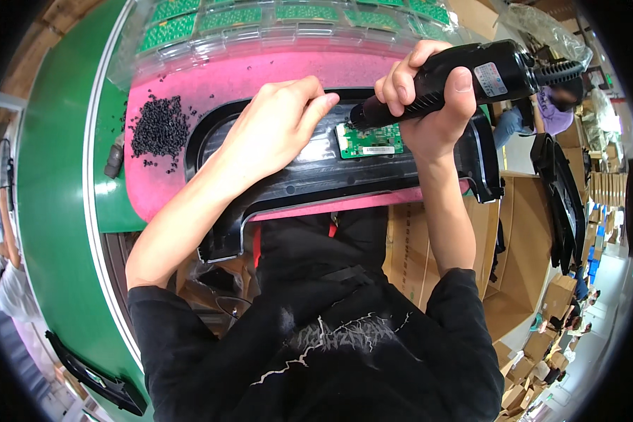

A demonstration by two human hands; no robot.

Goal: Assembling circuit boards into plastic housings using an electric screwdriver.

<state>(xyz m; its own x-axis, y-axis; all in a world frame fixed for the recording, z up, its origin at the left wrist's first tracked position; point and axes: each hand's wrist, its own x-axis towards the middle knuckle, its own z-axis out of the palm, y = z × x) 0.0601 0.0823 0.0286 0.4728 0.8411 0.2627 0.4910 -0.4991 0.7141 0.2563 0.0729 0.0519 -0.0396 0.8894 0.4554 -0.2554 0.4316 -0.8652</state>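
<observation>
The right hand (432,105) grips a black power screwdriver (464,74), its tip at a green circuit board (359,145) between the hands, inside a black housing (302,176). Small black pieces (160,130) lie heaped left of the curled left hand (278,130); clear trays (246,46) stand beyond both.

A green workbench (112,204) carried a pink mat (156,190) with a rounded near-left corner. On the mat's left side lay a heap of small black screws (160,126), with loose ones strewn around it. A black plastic housing (313,174) spanned the mat, overhanging its near edge. Clear plastic trays (260,46) stood along the far side. A dark cylindrical object (113,163) rested on the green just beside the mat's left edge.
</observation>
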